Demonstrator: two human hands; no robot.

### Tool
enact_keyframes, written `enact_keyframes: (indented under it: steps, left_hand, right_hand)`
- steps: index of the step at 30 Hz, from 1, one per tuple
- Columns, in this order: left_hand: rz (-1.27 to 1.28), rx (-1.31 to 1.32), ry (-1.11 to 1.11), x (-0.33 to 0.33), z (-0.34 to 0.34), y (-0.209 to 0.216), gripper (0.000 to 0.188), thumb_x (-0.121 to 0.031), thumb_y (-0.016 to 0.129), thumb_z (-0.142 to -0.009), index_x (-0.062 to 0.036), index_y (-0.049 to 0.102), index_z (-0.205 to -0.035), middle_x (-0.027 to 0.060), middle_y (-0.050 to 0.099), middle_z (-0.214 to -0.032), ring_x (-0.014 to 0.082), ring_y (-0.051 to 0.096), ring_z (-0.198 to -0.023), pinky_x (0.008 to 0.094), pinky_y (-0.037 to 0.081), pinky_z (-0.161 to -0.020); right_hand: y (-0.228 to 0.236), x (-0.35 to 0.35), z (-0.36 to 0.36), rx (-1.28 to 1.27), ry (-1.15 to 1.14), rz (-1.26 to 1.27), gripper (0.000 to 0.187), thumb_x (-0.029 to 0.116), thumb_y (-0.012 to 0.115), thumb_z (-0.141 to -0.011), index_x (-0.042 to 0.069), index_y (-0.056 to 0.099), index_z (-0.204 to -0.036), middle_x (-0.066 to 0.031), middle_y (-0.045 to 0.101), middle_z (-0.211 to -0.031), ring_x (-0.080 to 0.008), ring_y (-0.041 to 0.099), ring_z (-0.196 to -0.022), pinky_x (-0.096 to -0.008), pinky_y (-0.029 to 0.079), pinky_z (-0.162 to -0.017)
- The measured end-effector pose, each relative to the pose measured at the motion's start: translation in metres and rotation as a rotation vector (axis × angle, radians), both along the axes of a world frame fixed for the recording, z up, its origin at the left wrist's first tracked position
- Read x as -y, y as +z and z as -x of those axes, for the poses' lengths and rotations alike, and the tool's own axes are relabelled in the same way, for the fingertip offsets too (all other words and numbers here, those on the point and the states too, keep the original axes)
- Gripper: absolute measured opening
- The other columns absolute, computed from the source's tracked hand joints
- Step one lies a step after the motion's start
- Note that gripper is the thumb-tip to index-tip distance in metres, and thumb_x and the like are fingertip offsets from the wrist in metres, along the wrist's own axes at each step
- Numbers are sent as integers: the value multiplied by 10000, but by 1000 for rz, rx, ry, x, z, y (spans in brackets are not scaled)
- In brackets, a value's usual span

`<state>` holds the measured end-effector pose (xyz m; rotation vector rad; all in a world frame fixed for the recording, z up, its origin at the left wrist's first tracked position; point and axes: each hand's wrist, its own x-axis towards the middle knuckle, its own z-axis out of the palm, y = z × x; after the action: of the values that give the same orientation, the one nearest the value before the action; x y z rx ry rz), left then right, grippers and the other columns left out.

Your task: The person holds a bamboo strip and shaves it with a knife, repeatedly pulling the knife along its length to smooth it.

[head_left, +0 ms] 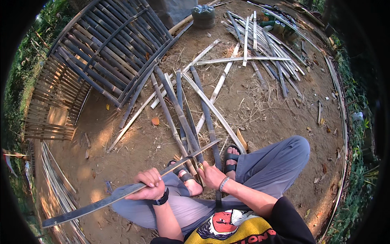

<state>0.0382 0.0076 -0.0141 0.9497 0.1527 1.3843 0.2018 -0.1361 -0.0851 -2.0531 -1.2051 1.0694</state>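
Observation:
My left hand [149,184], with a dark watch on its wrist, is closed around a long split bamboo strip [93,207]. The strip is dark on its face with a pale edge. It slants from the lower left up across my shins, and its thin far part crosses over several dark bamboo poles. My right hand [213,176], wearing a bracelet, is closed at the near end of a dark bamboo pole [178,109], just below the crossing. Its fingertips are partly hidden. Beside it, another dark bamboo pole [206,110] runs between my sandalled feet.
At the far left a slatted bamboo frame [107,49] leans over a lighter slatted panel [50,97]. Split bamboo strips [264,49] lie heaped at the far right. A clear plastic container [203,17] stands at the back. Thin strips [57,183] lie at lower left; shavings litter the dirt.

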Motion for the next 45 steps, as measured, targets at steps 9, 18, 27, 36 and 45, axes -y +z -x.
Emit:
enact_keyframes:
  steps: [9, 18, 27, 36, 45]
  left_hand:
    - [-10, -10, 3, -3, -1, 0, 800, -854, 291, -781, -97, 380, -537, 2, 313, -422, 132, 290, -375, 286, 268, -432]
    - [149, 25, 117, -11, 5, -6, 802, -848, 265, -793, -97, 370, -533, 8, 318, -424, 131, 281, -386, 285, 246, -435]
    - [70, -8, 42, -7, 3, -6, 810, -863, 270, -775, -101, 374, -520, 4, 322, -422, 139, 285, -380, 294, 258, -434]
    - [70, -6, 80, -7, 3, -7, 808, -862, 278, -775, -96, 389, -539, 0, 314, -423, 134, 295, -365, 292, 266, -430]
    - [31, 3, 18, -7, -2, -1, 800, -852, 309, -777, -94, 386, -533, -3, 307, -411, 130, 280, -363, 286, 264, -417]
  right_hand:
    - [-30, 3, -15, -62, -56, 13, 352, 291, 447, -974, -60, 425, -968, -346, 594, -730, -516, 591, -757, -577, 468, -693]
    - [-49, -7, -14, -30, -126, 28, 385, 322, 465, -966, -63, 446, -971, -357, 596, -772, -511, 593, -796, -565, 473, -699]
    - [-41, -2, -27, 5, -102, 100, 382, 335, 457, -965, -44, 431, -1005, -350, 605, -797, -515, 589, -833, -567, 475, -728]
    - [-50, 1, -22, 29, -168, 101, 371, 313, 452, -969, -56, 434, -987, -352, 603, -776, -514, 594, -805, -568, 480, -708]
    - [-17, -10, -19, -46, -16, 15, 352, 308, 462, -966, -43, 436, -986, -370, 592, -786, -514, 589, -820, -574, 458, -738]
